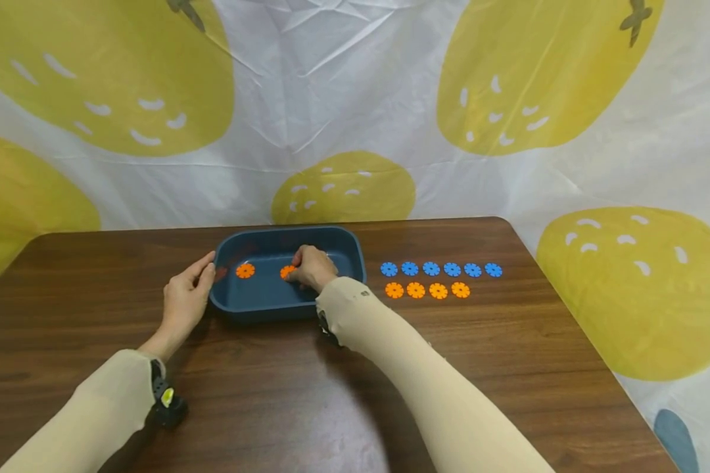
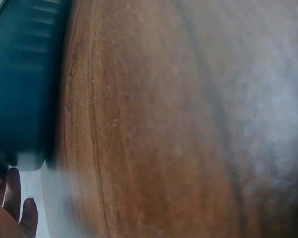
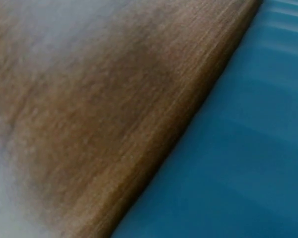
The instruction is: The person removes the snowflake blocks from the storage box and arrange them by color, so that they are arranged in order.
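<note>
A dark blue rectangular basin (image 1: 284,305) sits on the table. My left hand (image 1: 185,295) touches its left end, thumb and fingers fairly straight; in the left wrist view some fingers (image 2: 12,193) show beside the basin wall (image 2: 20,84). My right hand (image 1: 315,268) reaches inside the basin and pinches an orange notched disc (image 1: 286,271), partly covered by the fingertips. Another orange notched disc (image 1: 245,270) lies on the basin floor to the left. The right wrist view shows only the basin's outer wall (image 3: 238,163) and tabletop, with the hand out of sight.
Right of the basin, several blue notched discs (image 1: 430,269) form a row on the wooden table (image 1: 260,407). A shorter row of orange notched discs (image 1: 416,290) lies nearer. A fruit-patterned cloth (image 1: 343,118) hangs behind the table.
</note>
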Demonstrator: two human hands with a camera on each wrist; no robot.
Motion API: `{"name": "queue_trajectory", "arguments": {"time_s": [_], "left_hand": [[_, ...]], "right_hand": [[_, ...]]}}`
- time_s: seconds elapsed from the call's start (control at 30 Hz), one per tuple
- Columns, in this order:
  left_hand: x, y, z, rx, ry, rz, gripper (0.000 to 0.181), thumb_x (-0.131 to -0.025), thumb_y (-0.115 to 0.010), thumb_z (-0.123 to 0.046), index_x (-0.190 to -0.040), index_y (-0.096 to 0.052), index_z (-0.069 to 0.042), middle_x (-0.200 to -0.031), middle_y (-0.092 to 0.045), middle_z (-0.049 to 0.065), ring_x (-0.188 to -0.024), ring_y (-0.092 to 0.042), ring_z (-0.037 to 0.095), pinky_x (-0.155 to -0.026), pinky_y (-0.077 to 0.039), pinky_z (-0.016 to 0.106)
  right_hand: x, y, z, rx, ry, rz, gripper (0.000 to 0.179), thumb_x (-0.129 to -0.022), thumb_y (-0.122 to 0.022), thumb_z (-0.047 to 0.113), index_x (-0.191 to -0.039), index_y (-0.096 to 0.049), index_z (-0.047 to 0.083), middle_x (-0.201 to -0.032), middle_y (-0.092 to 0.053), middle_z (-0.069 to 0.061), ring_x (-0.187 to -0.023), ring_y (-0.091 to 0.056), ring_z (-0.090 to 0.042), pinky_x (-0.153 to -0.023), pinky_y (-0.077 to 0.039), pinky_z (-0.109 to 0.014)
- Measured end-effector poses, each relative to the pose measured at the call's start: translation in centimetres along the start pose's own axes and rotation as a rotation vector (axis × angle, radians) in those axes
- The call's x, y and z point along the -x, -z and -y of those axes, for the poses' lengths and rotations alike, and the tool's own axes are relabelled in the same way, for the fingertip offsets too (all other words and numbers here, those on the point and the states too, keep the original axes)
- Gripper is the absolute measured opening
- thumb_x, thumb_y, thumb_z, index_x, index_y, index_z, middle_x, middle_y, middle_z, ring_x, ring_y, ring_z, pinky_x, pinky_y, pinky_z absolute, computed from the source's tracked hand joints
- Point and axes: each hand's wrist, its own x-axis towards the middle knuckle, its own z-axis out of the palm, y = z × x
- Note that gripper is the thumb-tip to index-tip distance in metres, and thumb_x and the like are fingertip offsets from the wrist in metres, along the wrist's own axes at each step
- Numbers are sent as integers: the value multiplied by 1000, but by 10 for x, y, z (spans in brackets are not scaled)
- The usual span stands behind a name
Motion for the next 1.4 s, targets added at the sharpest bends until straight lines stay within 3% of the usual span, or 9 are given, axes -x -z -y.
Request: {"name": "queue_trajectory", "arguments": {"time_s": [0.07,0.27,0.57,0.83,0.97,1.13,1.3,1.4], "left_hand": [[0,0,0,-2,1,2,41,-99,-47,-28,-135,-53,-7,-106,-67,24,-36,-28,4,-41,-27,22],[-1,0,-1,-6,-1,-11,40,-99,-48,-27,-133,-54,-7,-109,-66,23,-41,-35,-4,-43,-30,21],[0,0,1,2,7,0,41,-99,-47,-27,-134,-54,-6,-106,-67,22,-41,-38,-1,-41,-29,22],[-1,-2,2,-1,10,-2,40,-99,-47,-26,-134,-53,-7,-106,-68,20,-58,-44,-21,-43,-32,21],[-1,-1,1,-3,9,2,41,-99,-47,-26,-134,-53,-6,-106,-67,20,-52,-46,-13,-42,-31,21],[-1,-1,0,10,8,6,41,-99,-47,-27,-135,-52,-7,-106,-67,20,-56,-48,-17,-41,-31,22],[-2,-1,1,4,9,4,41,-100,-47,-28,-135,-52,-8,-107,-67,20,-47,-45,-5,-41,-30,22],[-1,-1,0,1,11,5,41,-99,-47,-27,-135,-53,-7,-107,-67,20,-46,-45,-4,-41,-30,22]], "right_hand": [[0,0,1,14,-3,-4,27,-77,-79,25,-90,-58,14,-85,-62,-3,-57,-61,-13,-62,-41,-27],[0,1,1,12,-16,0,27,-77,-78,24,-92,-58,12,-89,-64,-3,-57,-62,-12,-62,-41,-27],[-3,1,-3,-168,-54,10,15,-80,-74,11,-85,-60,8,-86,-64,-7,-54,-60,-14,-52,-44,-24],[-8,2,-5,-300,-102,45,11,-82,-71,8,-77,-61,7,-73,-62,-6,-47,-55,-13,-46,-43,-23],[-5,3,-4,-375,-92,42,10,-82,-71,7,-77,-63,5,-78,-64,-7,-46,-53,-12,-46,-44,-22],[1,6,-2,-470,-49,37,6,-84,-70,6,-83,-67,2,-86,-68,-10,-47,-54,-10,-48,-48,-22],[8,14,-3,-555,-25,72,6,-85,-69,6,-86,-65,2,-82,-66,-8,-50,-56,-10,-50,-50,-24],[11,21,-5,-606,-11,105,6,-86,-67,5,-90,-63,2,-92,-67,-14,-52,-58,-11,-56,-54,-27]]}}
